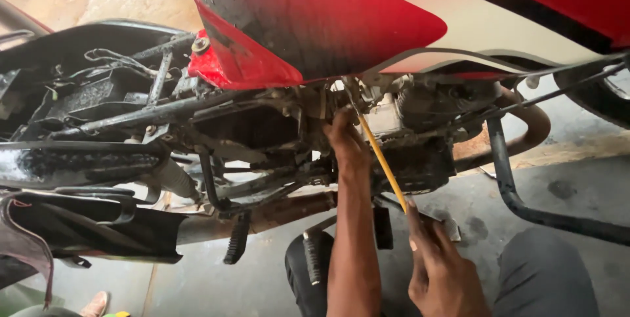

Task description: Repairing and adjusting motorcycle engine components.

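Note:
A motorcycle with a red and white fuel tank (315, 21) fills the view, its seat off and the black frame (131, 117) bare. My left hand (346, 143) reaches up under the tank, fingers pressed against the engine (410, 136) where a thin yellow tube (384, 166) starts. My right hand (441, 268) is lower, gripping the tube's bottom end. The tube runs slanted between the two hands. Its top end is hidden behind engine parts.
A black crash guard bar (508, 186) bends down at the right. A rusty exhaust pipe (531, 130) curves behind it. A ribbed footpeg (237, 238) hangs below the frame. My dark-clothed knees (545, 277) rest over the grey concrete floor (577, 189). A front tyre (600, 97) shows far right.

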